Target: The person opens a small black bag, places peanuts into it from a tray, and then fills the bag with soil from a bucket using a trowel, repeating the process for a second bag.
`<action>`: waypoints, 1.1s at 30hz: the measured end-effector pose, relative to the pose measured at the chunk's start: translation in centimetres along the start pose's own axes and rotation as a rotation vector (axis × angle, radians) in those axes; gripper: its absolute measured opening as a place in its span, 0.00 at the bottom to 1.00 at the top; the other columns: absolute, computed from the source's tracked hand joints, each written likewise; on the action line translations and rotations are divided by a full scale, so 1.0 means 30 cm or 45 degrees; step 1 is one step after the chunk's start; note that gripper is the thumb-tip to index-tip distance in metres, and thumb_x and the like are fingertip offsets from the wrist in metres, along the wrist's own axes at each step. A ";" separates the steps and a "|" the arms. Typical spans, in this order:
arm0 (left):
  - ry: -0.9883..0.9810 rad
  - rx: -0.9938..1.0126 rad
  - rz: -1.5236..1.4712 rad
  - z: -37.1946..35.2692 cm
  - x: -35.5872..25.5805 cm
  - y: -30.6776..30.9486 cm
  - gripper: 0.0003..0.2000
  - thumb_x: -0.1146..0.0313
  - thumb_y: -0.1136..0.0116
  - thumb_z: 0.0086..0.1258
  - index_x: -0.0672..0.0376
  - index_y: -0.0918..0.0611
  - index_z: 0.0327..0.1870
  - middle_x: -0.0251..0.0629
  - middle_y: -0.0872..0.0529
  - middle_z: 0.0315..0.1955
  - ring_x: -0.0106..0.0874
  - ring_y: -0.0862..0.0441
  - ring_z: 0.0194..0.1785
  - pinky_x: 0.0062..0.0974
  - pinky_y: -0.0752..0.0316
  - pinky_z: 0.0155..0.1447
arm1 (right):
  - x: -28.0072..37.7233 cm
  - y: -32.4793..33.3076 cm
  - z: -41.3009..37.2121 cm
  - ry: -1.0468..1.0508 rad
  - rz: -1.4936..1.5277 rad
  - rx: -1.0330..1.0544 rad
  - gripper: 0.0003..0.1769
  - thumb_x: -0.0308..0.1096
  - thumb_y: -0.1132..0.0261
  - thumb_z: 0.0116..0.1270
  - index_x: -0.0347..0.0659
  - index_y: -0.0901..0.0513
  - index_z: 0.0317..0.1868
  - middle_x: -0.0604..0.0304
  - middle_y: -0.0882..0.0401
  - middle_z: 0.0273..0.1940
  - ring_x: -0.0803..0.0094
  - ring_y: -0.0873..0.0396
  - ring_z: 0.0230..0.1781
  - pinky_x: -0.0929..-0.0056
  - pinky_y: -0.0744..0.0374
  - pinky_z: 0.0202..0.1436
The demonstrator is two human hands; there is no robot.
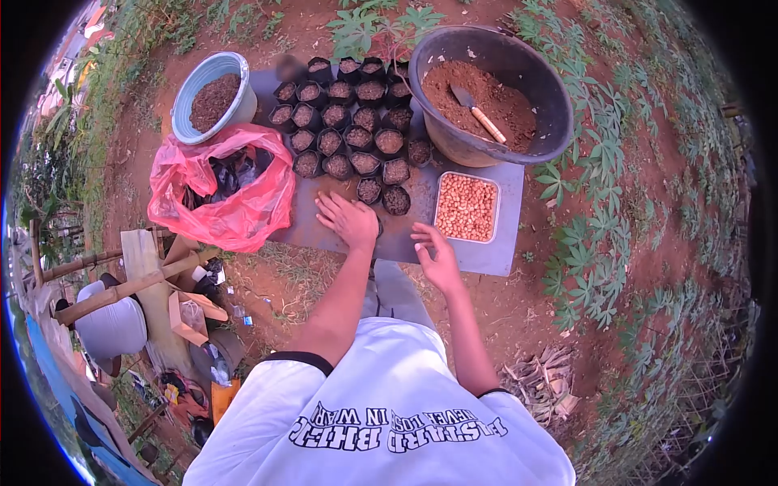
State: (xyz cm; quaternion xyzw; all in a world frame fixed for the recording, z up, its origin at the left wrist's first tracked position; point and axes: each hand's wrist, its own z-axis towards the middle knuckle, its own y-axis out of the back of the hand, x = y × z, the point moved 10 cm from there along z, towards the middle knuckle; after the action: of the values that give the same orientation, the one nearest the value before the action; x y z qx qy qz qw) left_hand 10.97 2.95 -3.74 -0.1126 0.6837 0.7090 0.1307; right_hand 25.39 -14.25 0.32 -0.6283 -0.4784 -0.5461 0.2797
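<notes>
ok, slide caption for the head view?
Left hand beside soil-filled black bags, right hand near a tray of kernels.

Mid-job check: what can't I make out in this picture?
All in the head view:
- Whatever lies under the left hand: covered by its palm.
- Right palm: hidden by the right hand itself.
- Bottom of the pink bag: hidden by its folds and black plastic.
- Seeds, if any, in the black pots: too small.
- Brownish patch by the far-left pots: blurred.

There are over twenty small black pots (335, 117), two basins (454, 138), one trowel (488, 125), one tray (466, 240) and one pink bag (263, 206).
</notes>
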 end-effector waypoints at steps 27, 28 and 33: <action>0.464 0.139 0.259 0.011 0.067 -0.066 0.35 0.59 0.53 0.74 0.60 0.44 0.80 0.49 0.53 0.82 0.44 0.57 0.85 0.56 0.63 0.83 | -0.034 0.366 0.179 -0.201 -0.912 0.188 0.50 0.35 0.34 0.67 0.25 0.56 0.79 0.34 0.54 0.80 0.44 0.54 0.82 0.59 0.48 0.84; 0.466 0.138 0.267 0.010 0.073 -0.067 0.35 0.59 0.53 0.73 0.60 0.43 0.80 0.49 0.52 0.82 0.44 0.57 0.85 0.55 0.63 0.83 | -0.033 0.362 0.181 -0.210 -0.904 0.192 0.50 0.35 0.34 0.67 0.25 0.56 0.79 0.34 0.54 0.80 0.44 0.54 0.82 0.59 0.48 0.84; 0.464 0.140 0.312 0.017 0.075 -0.071 0.35 0.59 0.52 0.72 0.60 0.41 0.79 0.49 0.49 0.81 0.44 0.55 0.84 0.55 0.62 0.83 | -0.042 0.358 0.178 -0.160 -0.972 0.187 0.51 0.36 0.33 0.67 0.28 0.55 0.79 0.34 0.55 0.80 0.43 0.54 0.82 0.58 0.48 0.84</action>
State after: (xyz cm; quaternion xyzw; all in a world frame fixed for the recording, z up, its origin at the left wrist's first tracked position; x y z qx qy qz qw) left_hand 9.59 3.61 -6.46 -0.1474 0.7424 0.6491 -0.0762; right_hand 37.44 -14.11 -0.36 -0.4157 -0.7316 -0.5357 0.0709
